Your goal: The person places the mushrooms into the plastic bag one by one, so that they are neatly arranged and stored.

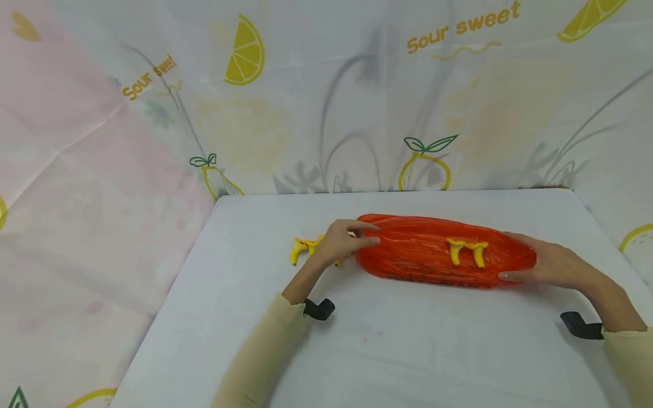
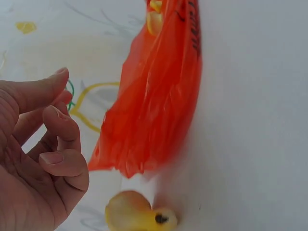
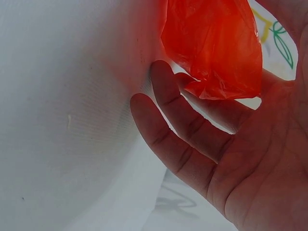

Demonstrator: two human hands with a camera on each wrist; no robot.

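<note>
An elongated red plastic bag (image 1: 408, 249) lies across the white table, with two small yellow mushroom-shaped pieces (image 1: 466, 252) on top of it. My left hand (image 1: 339, 246) is at the bag's left end; in the left wrist view this hand (image 2: 43, 149) has loosely bent fingers and holds nothing, beside the bag (image 2: 154, 91). My right hand (image 1: 553, 263) is around the bag's right end, and in the right wrist view the hand (image 3: 240, 154) is relaxed, its fingers spread by the red plastic (image 3: 216, 48).
More yellow pieces (image 1: 297, 249) lie on the table (image 1: 245, 226) left of the bag, partly behind my left hand. A printed curtain (image 1: 306, 96) with lemon drawings hangs behind the table and at its sides. Black straps are on both wrists.
</note>
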